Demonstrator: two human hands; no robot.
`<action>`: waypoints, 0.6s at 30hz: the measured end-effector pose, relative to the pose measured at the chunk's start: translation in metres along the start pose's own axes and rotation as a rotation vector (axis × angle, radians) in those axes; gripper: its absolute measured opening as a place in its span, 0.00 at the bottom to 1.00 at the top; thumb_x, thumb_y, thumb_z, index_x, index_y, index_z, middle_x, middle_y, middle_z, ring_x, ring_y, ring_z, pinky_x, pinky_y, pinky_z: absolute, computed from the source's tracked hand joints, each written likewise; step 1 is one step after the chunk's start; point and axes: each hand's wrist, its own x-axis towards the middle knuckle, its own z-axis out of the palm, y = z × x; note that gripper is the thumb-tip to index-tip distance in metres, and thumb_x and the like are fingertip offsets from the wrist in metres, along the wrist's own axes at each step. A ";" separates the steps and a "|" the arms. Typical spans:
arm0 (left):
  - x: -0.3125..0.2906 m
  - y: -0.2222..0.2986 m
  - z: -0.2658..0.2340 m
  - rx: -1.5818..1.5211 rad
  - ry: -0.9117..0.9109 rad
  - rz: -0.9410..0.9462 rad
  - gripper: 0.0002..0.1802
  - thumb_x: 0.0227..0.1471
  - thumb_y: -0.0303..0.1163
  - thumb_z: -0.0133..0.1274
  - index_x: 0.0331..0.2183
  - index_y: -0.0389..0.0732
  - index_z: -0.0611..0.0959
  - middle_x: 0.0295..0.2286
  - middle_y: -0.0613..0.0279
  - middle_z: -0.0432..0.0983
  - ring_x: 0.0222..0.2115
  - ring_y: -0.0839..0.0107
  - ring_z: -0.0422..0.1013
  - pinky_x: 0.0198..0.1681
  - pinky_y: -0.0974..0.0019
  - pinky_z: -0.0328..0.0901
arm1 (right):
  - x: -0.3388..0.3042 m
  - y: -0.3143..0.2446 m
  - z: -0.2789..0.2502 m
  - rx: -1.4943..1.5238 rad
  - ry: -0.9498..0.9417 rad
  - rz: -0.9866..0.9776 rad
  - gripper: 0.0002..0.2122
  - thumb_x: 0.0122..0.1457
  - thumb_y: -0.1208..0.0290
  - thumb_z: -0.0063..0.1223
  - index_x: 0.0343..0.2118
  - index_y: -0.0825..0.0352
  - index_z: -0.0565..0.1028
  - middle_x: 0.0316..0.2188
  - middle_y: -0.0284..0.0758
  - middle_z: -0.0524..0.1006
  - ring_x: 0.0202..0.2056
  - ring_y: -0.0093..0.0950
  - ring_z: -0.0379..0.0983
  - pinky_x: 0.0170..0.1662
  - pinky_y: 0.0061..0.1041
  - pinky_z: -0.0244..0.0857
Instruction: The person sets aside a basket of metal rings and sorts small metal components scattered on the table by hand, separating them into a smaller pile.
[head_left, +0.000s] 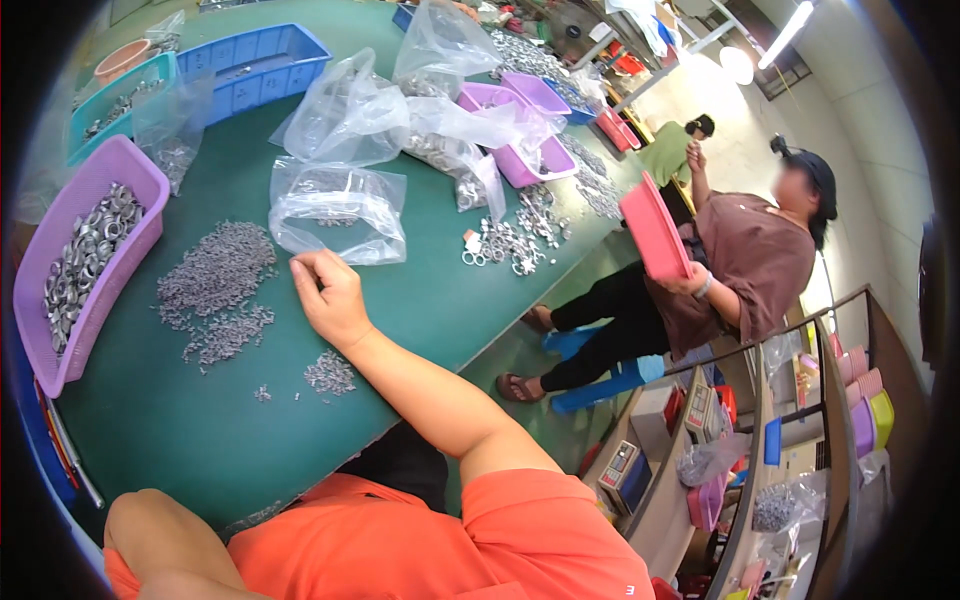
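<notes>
My right hand rests on the green table with its fingers curled in. What the fingers hold, if anything, is hidden. Just beyond it lies a clear plastic bag with some small grey pieces inside, its near edge by my fingertips. To the hand's left spreads a large pile of small grey parts. A smaller heap of the same parts sits below my wrist. Of my left arm only a bent part shows at the lower left; the left hand is out of sight.
A purple basket of metal rings stands at the left, with teal and blue bins behind. Filled plastic bags and loose metal pieces lie farther back. At right, a person carries a pink tray.
</notes>
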 end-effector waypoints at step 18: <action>-0.004 -0.003 0.002 -0.064 -0.050 0.007 0.04 0.50 0.35 0.59 0.29 0.47 0.81 0.23 0.73 0.61 0.22 0.77 0.55 0.30 0.66 0.52 | 0.000 0.001 0.001 -0.041 0.010 -0.049 0.02 0.59 0.77 0.56 0.31 0.69 0.76 0.25 0.40 0.74 0.28 0.39 0.71 0.35 0.34 0.65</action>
